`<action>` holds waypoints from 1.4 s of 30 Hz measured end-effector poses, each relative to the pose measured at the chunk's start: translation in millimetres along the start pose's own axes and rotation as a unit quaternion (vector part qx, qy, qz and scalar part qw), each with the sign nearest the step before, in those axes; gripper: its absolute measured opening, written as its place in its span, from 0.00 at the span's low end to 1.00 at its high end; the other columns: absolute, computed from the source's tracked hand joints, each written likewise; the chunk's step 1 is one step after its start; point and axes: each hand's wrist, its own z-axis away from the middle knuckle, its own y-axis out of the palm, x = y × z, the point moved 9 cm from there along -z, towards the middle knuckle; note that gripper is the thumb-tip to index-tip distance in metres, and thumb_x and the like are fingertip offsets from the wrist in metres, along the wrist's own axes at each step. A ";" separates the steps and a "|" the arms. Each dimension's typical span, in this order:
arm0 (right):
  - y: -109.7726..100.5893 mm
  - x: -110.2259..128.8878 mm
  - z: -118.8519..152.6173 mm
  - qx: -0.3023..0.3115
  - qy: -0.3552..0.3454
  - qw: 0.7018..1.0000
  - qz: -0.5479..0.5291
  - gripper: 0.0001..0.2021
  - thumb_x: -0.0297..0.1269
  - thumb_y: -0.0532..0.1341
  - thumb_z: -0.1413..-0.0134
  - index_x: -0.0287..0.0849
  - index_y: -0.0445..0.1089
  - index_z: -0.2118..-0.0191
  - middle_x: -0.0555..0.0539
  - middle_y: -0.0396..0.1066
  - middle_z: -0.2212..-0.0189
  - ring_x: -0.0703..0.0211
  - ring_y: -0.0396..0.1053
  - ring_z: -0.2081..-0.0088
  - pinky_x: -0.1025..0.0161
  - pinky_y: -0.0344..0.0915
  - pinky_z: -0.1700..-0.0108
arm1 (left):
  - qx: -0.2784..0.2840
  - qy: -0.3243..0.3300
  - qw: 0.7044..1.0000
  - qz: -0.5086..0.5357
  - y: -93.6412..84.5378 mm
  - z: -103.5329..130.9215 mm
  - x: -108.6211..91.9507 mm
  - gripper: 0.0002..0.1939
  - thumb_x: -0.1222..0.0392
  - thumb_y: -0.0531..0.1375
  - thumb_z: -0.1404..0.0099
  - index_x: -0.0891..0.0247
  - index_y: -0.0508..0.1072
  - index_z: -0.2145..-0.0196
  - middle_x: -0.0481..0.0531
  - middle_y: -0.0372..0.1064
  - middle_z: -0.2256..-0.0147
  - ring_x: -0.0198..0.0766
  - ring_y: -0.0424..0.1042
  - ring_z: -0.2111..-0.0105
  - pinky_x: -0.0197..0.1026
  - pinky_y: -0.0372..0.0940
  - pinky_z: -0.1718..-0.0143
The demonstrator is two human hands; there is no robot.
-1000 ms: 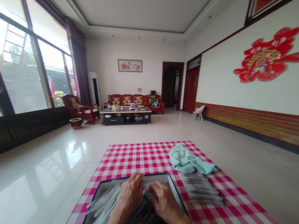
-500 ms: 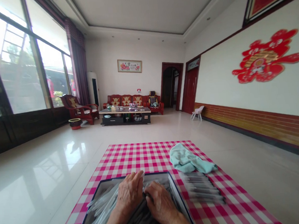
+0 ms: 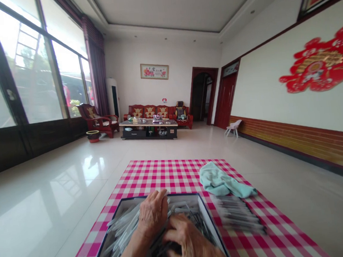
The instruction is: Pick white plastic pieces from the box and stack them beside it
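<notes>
Left hand: my left hand [image 3: 153, 212] is over the middle of the box, back up and knuckles bent, its fingers close together and pointing to the far side; their undersides are hidden, so I cannot tell whether they are clamped on anything.
Right hand: my right hand [image 3: 187, 238] is just beside it, lower and nearer me, a little blurred; its thumb and forefinger are bent and apart, reaching leftward over the dark sticks.
Box: the blue-edged box [image 3: 212, 224] with pale inner walls lies at my end of the checked tablecloth [image 3: 163, 176], around both heaps.
Clear sticks: the clear sticks [image 3: 124, 231] fill the left part of the box, long axes slanting from near left to far right, a few overlapping the left rim; I cannot tell one end from the other.
Dark sticks: the dark sticks [image 3: 157, 250] lie under and between my hands, their directions mixed and partly hidden.
Row outside: the row of sticks [image 3: 239, 214] sits right of the box, long axes crosswise, side by side, dark ends to the right; blurred.
Cloth: a crumpled teal cloth [image 3: 220, 180] lies at the row's far end.
</notes>
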 end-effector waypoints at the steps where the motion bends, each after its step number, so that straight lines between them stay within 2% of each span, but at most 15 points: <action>1: 7.6 0.8 -0.3 0.011 -0.010 1.000 0.008 0.08 0.32 0.64 0.57 0.46 0.74 0.66 0.49 0.71 0.64 0.55 0.67 0.58 0.60 0.61 0.53 | 0.002 -0.003 1.000 -0.002 -0.1 -0.2 -0.1 0.13 0.64 0.50 0.31 0.60 0.71 0.54 0.52 0.72 0.68 0.39 0.73 0.66 0.38 0.65 0.67; 4: 17.4 7.3 -3.1 0.021 -0.039 0.999 0.024 0.04 0.30 0.62 0.52 0.46 0.73 0.70 0.49 0.71 0.66 0.55 0.68 0.59 0.61 0.61 0.54 | 0.004 -0.002 1.000 0.000 -1.0 -1.1 -0.7 0.13 0.63 0.49 0.31 0.60 0.71 0.54 0.52 0.73 0.67 0.39 0.73 0.66 0.38 0.65 0.66; 6: 7.4 12.8 -5.7 -0.006 -0.042 0.999 0.017 0.06 0.27 0.60 0.52 0.46 0.71 0.71 0.50 0.71 0.67 0.56 0.68 0.61 0.62 0.62 0.56 | -0.002 0.003 1.000 0.006 -2.4 -2.0 -0.9 0.13 0.62 0.49 0.30 0.61 0.71 0.54 0.52 0.73 0.67 0.39 0.73 0.66 0.38 0.66 0.65; 9: -26.5 14.3 -5.7 -0.104 -0.020 0.994 -0.026 0.08 0.26 0.57 0.51 0.45 0.68 0.67 0.49 0.70 0.68 0.57 0.69 0.63 0.62 0.64 0.58 | -0.013 0.009 1.000 0.014 -4.2 -3.1 -1.0 0.12 0.61 0.49 0.29 0.60 0.71 0.55 0.51 0.72 0.68 0.38 0.74 0.66 0.37 0.66 0.65; 12: -57.4 1.5 2.2 -0.225 0.019 0.972 -0.069 0.07 0.27 0.55 0.44 0.45 0.66 0.63 0.48 0.69 0.68 0.57 0.69 0.65 0.62 0.67 0.61 | -0.023 0.017 0.999 0.020 -5.2 -3.4 -2.8 0.12 0.60 0.49 0.29 0.61 0.71 0.56 0.51 0.72 0.69 0.38 0.74 0.67 0.37 0.66 0.66; 15: -73.1 -18.7 13.8 -0.335 0.055 0.937 -0.083 0.05 0.29 0.55 0.41 0.46 0.65 0.60 0.47 0.70 0.67 0.57 0.70 0.65 0.62 0.69 0.61 | -0.028 0.035 0.998 0.033 -5.5 -3.0 -7.7 0.12 0.60 0.50 0.29 0.61 0.70 0.53 0.52 0.73 0.68 0.38 0.74 0.67 0.38 0.67 0.66; 18: -78.7 -43.7 24.5 -0.419 0.104 0.891 -0.139 0.03 0.34 0.58 0.40 0.45 0.66 0.60 0.46 0.71 0.66 0.56 0.72 0.65 0.61 0.71 0.63 | -0.012 0.052 0.997 0.051 -3.4 -2.4 -13.9 0.15 0.60 0.48 0.28 0.59 0.68 0.48 0.52 0.73 0.68 0.38 0.74 0.68 0.38 0.67 0.66; 23: -89.4 -74.4 44.5 -0.526 0.178 0.797 -0.237 0.15 0.43 0.62 0.43 0.44 0.64 0.53 0.46 0.70 0.65 0.56 0.74 0.65 0.60 0.73 0.61 | 0.042 0.069 0.995 0.049 2.7 -1.1 -25.4 0.16 0.61 0.47 0.28 0.58 0.70 0.49 0.52 0.72 0.68 0.37 0.73 0.69 0.37 0.66 0.67; 27: -96.6 -86.3 53.7 -0.563 0.190 0.748 -0.295 0.13 0.47 0.63 0.45 0.45 0.64 0.60 0.49 0.69 0.65 0.57 0.73 0.64 0.59 0.73 0.60 | 0.077 0.074 0.993 0.055 7.1 0.5 -31.9 0.13 0.61 0.49 0.29 0.57 0.71 0.55 0.50 0.70 0.68 0.37 0.72 0.68 0.36 0.64 0.66; 29: -98.1 -89.9 57.0 -0.576 0.194 0.730 -0.314 0.14 0.47 0.63 0.46 0.46 0.64 0.59 0.50 0.69 0.66 0.57 0.73 0.64 0.59 0.73 0.60 | 0.088 0.074 0.992 0.059 9.3 1.2 -33.3 0.12 0.60 0.50 0.29 0.57 0.72 0.57 0.50 0.70 0.68 0.37 0.71 0.68 0.36 0.64 0.66; 39: -90.6 -95.4 53.5 -0.552 0.210 0.727 -0.350 0.15 0.47 0.64 0.47 0.46 0.64 0.59 0.51 0.71 0.66 0.59 0.73 0.66 0.59 0.71 0.60 | 0.078 0.103 0.988 0.082 7.2 2.2 -42.4 0.12 0.60 0.48 0.29 0.60 0.71 0.59 0.51 0.69 0.69 0.36 0.71 0.69 0.36 0.64 0.66; 42: -84.3 -100.5 49.2 -0.540 0.230 0.714 -0.382 0.17 0.47 0.67 0.50 0.44 0.65 0.60 0.52 0.71 0.68 0.60 0.73 0.67 0.61 0.71 0.62 | 0.075 0.095 0.989 0.081 6.0 2.2 -40.2 0.12 0.60 0.49 0.29 0.59 0.71 0.58 0.51 0.70 0.68 0.36 0.71 0.68 0.36 0.64 0.66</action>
